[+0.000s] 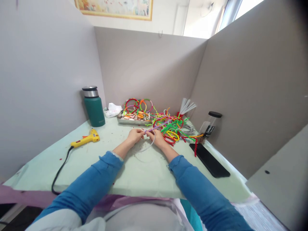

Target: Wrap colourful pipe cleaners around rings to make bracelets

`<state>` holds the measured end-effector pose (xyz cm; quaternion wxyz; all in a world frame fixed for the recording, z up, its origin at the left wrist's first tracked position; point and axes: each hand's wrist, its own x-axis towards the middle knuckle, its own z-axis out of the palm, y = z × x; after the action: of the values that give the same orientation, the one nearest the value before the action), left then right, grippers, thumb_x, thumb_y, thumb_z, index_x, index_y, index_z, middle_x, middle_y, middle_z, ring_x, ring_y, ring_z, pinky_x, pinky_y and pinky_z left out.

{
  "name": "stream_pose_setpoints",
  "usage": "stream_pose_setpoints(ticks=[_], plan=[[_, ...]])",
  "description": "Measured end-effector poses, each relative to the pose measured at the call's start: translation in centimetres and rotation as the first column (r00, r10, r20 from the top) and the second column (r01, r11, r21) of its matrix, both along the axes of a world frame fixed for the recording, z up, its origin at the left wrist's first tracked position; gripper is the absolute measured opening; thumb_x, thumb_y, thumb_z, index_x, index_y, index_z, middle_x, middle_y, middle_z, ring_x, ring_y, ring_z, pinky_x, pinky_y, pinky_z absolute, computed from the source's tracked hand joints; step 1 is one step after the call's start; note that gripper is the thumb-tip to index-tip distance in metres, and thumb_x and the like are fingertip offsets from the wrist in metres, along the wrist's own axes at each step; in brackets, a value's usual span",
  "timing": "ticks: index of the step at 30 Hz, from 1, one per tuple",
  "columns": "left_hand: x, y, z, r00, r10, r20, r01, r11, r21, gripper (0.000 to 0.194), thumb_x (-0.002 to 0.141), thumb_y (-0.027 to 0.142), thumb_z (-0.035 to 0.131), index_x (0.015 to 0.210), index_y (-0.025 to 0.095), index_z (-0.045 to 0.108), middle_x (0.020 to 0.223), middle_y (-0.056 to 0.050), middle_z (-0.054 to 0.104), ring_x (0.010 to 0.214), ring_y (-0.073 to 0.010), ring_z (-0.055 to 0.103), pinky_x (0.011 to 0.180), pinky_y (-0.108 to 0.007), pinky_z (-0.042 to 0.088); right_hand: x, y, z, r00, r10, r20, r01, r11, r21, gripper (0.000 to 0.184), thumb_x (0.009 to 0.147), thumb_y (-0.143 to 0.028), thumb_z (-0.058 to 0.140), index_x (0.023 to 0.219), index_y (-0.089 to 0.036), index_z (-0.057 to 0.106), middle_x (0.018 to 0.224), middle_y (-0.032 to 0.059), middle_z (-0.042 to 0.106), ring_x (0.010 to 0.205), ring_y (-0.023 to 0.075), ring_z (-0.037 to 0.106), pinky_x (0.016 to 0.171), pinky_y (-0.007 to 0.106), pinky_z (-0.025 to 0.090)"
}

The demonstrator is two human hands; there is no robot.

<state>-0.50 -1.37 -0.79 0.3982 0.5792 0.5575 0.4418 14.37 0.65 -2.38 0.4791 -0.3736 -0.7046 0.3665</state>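
At the middle of the table, my left hand (134, 136) and my right hand (157, 138) are close together, both with fingers pinched. Between them they hold a purple pipe cleaner (161, 125), whose free end runs up to the right. A thin pale band (149, 147) curves down from the fingertips in a loop over the table; both hands seem to grip it where the purple strand meets it. My fingers partly hide that spot. Just beyond my right hand lies a tangled heap of coloured pipe cleaners (172, 128).
A metal tray (124, 122) of small pieces stands behind my hands, near colourful wrapped hoops (146, 102). On the left are a yellow glue gun (89, 138) and a green bottle (94, 110). White sticks (186, 106), a clear bottle (211, 125) and a black phone (210, 162) are right.
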Motion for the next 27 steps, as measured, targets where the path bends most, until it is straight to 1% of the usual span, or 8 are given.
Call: stream_pose_setpoints(ticks=[2, 4, 10, 14, 18, 21, 23, 27], plan=[[-0.1, 0.3, -0.3, 0.996, 0.012, -0.093, -0.008, 0.999, 0.044, 0.022, 0.070, 0.035, 0.060, 0.066, 0.014, 0.062, 0.048, 0.002, 0.052, 0.036, -0.0044, 0.034, 0.036, -0.018, 0.020, 0.1, 0.1, -0.1, 0.999, -0.008, 0.031, 0.007, 1.000, 0.028, 0.024, 0.072, -0.040, 0.058, 0.066, -0.017, 0.061, 0.048, -0.0023, 0.047, 0.056, 0.0135, 0.049, 0.053, 0.023, 0.036], [-0.2, 0.4, -0.5, 0.990, 0.005, -0.143, 0.005, 0.998, 0.065, 0.022, 0.070, 0.035, 0.060, 0.065, 0.014, 0.064, 0.046, 0.002, 0.052, 0.037, -0.0048, 0.035, 0.037, -0.018, 0.021, 0.2, 0.1, 0.0, 0.999, -0.021, 0.047, 0.020, 0.999, 0.031, 0.024, 0.072, -0.039, 0.058, 0.066, -0.017, 0.061, 0.048, -0.0021, 0.047, 0.057, 0.0141, 0.050, 0.054, 0.024, 0.037], [-0.2, 0.2, -0.6, 0.980, -0.073, -0.186, 0.080, 0.996, 0.031, 0.024, 0.072, 0.035, 0.057, 0.073, 0.013, 0.067, 0.051, 0.001, 0.057, 0.035, -0.0049, 0.035, 0.037, -0.018, 0.023, 0.3, 0.2, -0.1, 0.995, -0.078, 0.066, 0.078, 0.997, -0.005, 0.026, 0.071, -0.040, 0.059, 0.061, -0.016, 0.060, 0.048, -0.0019, 0.049, 0.052, 0.0121, 0.046, 0.051, 0.023, 0.035], [-0.1, -0.1, -0.4, 0.974, -0.106, -0.202, 0.109, 0.994, 0.002, 0.024, 0.072, 0.035, 0.057, 0.069, 0.013, 0.066, 0.051, 0.000, 0.057, 0.035, -0.0049, 0.036, 0.037, -0.019, 0.023, 0.4, 0.4, -0.3, 0.996, -0.054, 0.067, 0.054, 0.999, -0.005, 0.027, 0.070, -0.040, 0.061, 0.058, -0.016, 0.058, 0.047, -0.0024, 0.047, 0.051, 0.0112, 0.044, 0.050, 0.022, 0.033], [-0.1, -0.2, -0.2, 0.973, -0.113, -0.200, 0.117, 0.993, 0.008, 0.021, 0.069, 0.034, 0.060, 0.067, 0.013, 0.066, 0.049, 0.001, 0.056, 0.035, -0.0049, 0.035, 0.037, -0.018, 0.023, 0.4, 0.8, -0.5, 0.998, -0.029, 0.062, 0.024, 0.998, 0.066, 0.027, 0.071, -0.042, 0.060, 0.062, -0.016, 0.063, 0.052, -0.0012, 0.052, 0.057, 0.0131, 0.048, 0.055, 0.024, 0.036], [0.0, -0.3, -0.1, 0.962, -0.129, -0.240, 0.143, 0.989, 0.042, 0.019, 0.068, 0.031, 0.060, 0.061, 0.014, 0.066, 0.041, 0.003, 0.050, 0.035, -0.0059, 0.034, 0.037, -0.019, 0.022, 0.4, 1.2, -0.7, 0.997, -0.035, 0.068, 0.023, 0.987, 0.161, 0.026, 0.070, -0.042, 0.062, 0.062, -0.018, 0.065, 0.063, 0.0009, 0.058, 0.068, 0.0158, 0.052, 0.065, 0.026, 0.040], [0.0, -0.4, 0.0, 0.953, -0.129, -0.275, 0.155, 0.985, 0.077, 0.019, 0.066, 0.030, 0.061, 0.055, 0.015, 0.065, 0.037, 0.003, 0.046, 0.036, -0.0065, 0.033, 0.038, -0.020, 0.021, 0.5, 1.4, -0.8, 0.997, -0.050, 0.063, 0.036, 0.979, 0.201, 0.024, 0.069, -0.041, 0.064, 0.060, -0.019, 0.065, 0.068, 0.0023, 0.060, 0.074, 0.0172, 0.053, 0.070, 0.028, 0.040], [0.1, -0.3, -0.2, 0.935, -0.103, -0.340, 0.151, 0.982, 0.115, 0.022, 0.064, 0.033, 0.063, 0.052, 0.015, 0.064, 0.039, 0.003, 0.046, 0.038, -0.0070, 0.034, 0.040, -0.020, 0.022, 0.5, 1.3, -0.7, 0.999, -0.031, 0.035, 0.024, 0.982, 0.187, 0.022, 0.069, -0.040, 0.064, 0.062, -0.019, 0.066, 0.070, 0.0027, 0.060, 0.074, 0.0168, 0.054, 0.070, 0.028, 0.041]])
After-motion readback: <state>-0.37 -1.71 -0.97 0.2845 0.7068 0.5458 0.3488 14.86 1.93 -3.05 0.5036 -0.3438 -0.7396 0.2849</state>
